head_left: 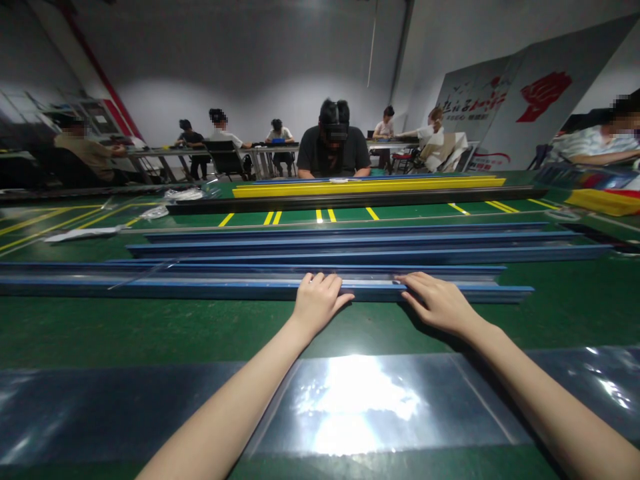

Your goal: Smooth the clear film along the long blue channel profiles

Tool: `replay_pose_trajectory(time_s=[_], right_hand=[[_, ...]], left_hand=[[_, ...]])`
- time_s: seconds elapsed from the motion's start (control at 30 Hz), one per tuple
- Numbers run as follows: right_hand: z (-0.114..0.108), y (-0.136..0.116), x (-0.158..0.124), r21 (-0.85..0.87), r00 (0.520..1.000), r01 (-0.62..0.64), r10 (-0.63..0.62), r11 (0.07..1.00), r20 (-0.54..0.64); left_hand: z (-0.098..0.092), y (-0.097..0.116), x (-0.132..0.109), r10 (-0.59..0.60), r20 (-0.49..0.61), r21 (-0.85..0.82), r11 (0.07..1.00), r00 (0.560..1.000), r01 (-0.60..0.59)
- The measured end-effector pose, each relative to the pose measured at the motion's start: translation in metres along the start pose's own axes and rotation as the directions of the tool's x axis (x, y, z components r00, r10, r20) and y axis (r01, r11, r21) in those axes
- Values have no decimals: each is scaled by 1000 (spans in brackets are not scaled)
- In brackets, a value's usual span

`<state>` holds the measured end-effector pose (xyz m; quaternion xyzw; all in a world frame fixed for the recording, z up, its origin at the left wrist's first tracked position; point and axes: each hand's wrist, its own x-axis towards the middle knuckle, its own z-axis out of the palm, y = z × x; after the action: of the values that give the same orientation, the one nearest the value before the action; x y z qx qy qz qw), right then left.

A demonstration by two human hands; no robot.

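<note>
A long blue plastic channel strip lies across the green table in front of me, its trough facing up. My left hand is closed over its near wall, fingers hooked inside the trough and thumb on the outer side. Further right, my right hand grips the same wall, its fingers reaching into the trough and the thumb down the front. The tips of the right fingers are partly hidden by the hand. Between me and the strip, a shiny clear plastic sheet lies flat.
More blue channel strips lie just beyond. Farther back are a black strip, a yellow strip and crumpled clear wrapping. A person sits across the green table; other people sit at tables behind.
</note>
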<state>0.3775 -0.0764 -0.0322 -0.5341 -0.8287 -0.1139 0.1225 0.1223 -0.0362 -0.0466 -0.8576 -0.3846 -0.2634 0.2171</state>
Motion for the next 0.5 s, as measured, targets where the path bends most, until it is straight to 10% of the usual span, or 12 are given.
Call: replay_pose_trajectory(time_s=[0.5], right_hand=[[-3,-4,1,1,999,32,-32,999,-24]], left_hand=[[1,-1,0,-8,16,-14,1000,1000,8]])
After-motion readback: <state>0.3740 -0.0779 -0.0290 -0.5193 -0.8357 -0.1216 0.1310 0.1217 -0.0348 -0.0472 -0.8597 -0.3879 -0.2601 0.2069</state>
